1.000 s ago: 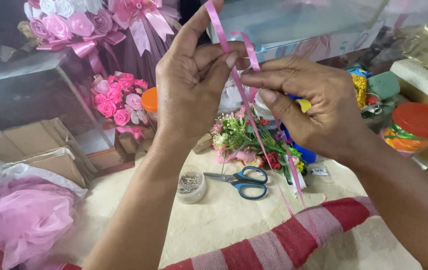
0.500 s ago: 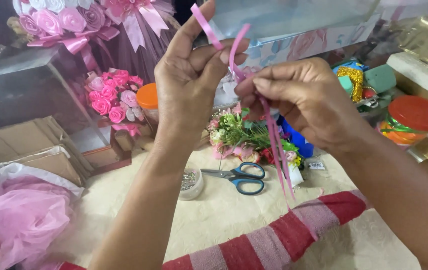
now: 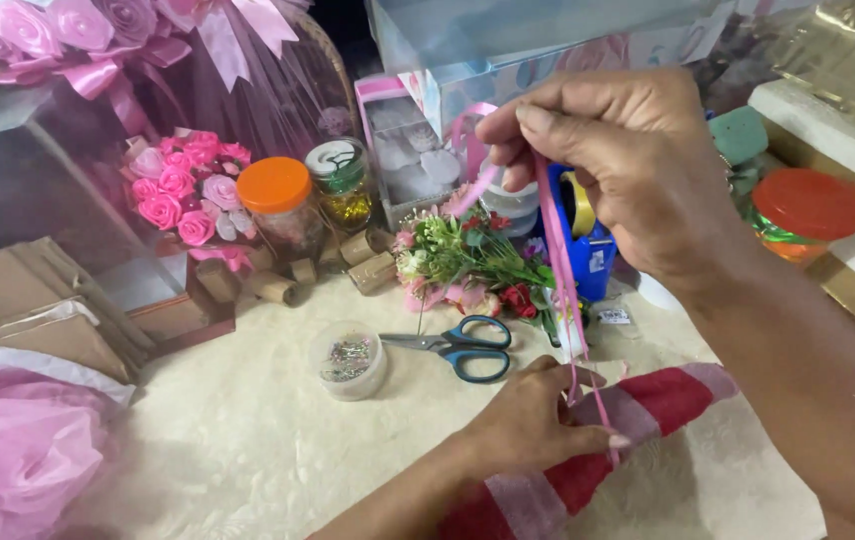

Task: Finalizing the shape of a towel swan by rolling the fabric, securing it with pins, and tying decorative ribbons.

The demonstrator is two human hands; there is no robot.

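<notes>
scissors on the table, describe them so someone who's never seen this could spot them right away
Start from the cream textured tabletop and look to its middle, just below the small bunch of artificial flowers. The scissors lie flat there, blades pointing left toward a round clear tub of pins. Their dark blue-green loop handles are the only ones around.
</notes>
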